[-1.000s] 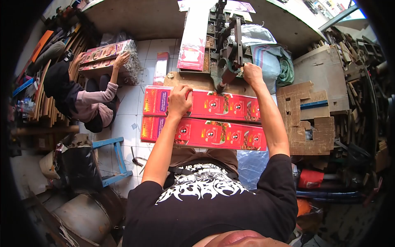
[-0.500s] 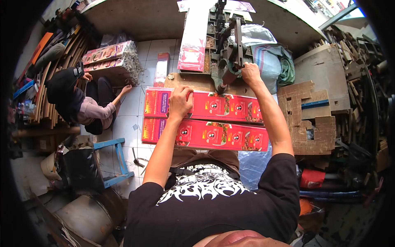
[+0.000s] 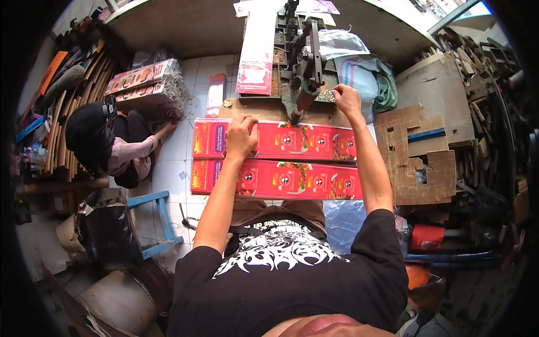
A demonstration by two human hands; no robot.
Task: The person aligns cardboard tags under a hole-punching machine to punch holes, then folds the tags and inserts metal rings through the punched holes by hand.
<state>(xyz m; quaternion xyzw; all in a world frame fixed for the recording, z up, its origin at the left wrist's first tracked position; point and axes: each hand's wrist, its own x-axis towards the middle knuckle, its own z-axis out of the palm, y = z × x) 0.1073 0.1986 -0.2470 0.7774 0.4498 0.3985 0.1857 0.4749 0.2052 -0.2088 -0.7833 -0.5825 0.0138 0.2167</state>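
Here, two red panels (image 3: 281, 178), one in curled left hand (image 3: 242, 136); one press (image 3: 306, 100) beside right hand (image 3: 347, 101), grasp unclear.

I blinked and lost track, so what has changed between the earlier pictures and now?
The right hand has shifted rightward, away from the press; whether it holds anything is unclear. The co-worker, whose hands were on the patterned boxes at first, has let go and lowered both arms. The left hand stays on the far red panel; the near red panel lies as before.
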